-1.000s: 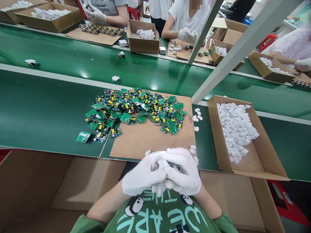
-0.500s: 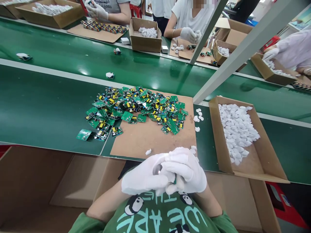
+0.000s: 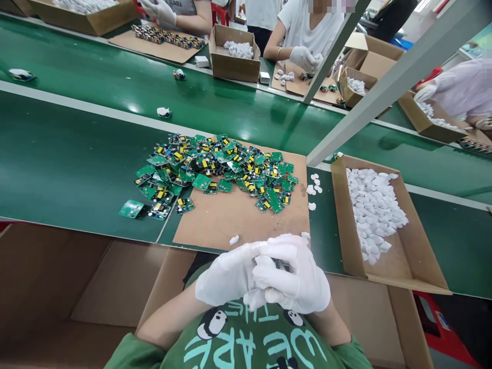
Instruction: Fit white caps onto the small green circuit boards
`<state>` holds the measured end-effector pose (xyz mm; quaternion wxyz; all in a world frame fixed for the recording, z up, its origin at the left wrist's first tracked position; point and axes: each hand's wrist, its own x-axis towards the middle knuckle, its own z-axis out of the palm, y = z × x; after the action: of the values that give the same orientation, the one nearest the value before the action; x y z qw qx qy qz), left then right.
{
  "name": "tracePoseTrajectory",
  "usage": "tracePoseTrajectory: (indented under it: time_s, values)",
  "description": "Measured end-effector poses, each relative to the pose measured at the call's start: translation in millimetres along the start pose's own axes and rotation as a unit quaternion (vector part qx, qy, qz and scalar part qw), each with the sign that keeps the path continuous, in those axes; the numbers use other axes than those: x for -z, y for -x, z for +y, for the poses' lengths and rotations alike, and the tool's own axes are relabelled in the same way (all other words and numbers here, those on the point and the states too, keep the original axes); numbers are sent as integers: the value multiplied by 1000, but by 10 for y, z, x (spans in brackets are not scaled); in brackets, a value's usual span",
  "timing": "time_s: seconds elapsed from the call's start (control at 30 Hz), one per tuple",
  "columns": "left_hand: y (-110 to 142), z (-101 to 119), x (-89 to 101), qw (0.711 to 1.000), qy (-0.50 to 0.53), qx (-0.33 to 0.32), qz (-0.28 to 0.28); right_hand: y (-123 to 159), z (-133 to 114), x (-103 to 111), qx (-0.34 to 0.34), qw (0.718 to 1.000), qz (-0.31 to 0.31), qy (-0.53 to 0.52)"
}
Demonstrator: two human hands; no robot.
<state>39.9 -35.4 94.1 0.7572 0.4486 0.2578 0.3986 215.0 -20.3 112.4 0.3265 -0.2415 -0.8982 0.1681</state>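
At lower centre, the left hand and right hand have fingers closed around a small part (mostly hidden), which could slip if pinched off-centre.

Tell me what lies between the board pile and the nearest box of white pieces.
In the head view, between the boards and box lie some cardboard, then a strip of green table with loose white pieces.

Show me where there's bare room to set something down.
Free: green tabletop left of the outlying circuit board; cardboard sheet between the board pile and white pieces at its near edge; tabletop right of the open box. Crowded: the sheet's far half.
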Motion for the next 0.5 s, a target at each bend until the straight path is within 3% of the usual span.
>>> tracePoseTrajectory:
  time_s: [0.1,0.2,0.33,0.5]
  values:
    - [3,9,-2,991,106,64,-49,41,2,-41,-31,998,49,-26]
    - [-7,81,-6,992,72,52,-85,86,18,-97,-37,989,129,-56]
    - [-15,76,-26,990,104,23,-92,77,28,-119,1,988,146,-58]
    - [-6,6,-37,983,158,44,-78,4,-66,-96,2,985,166,-40]
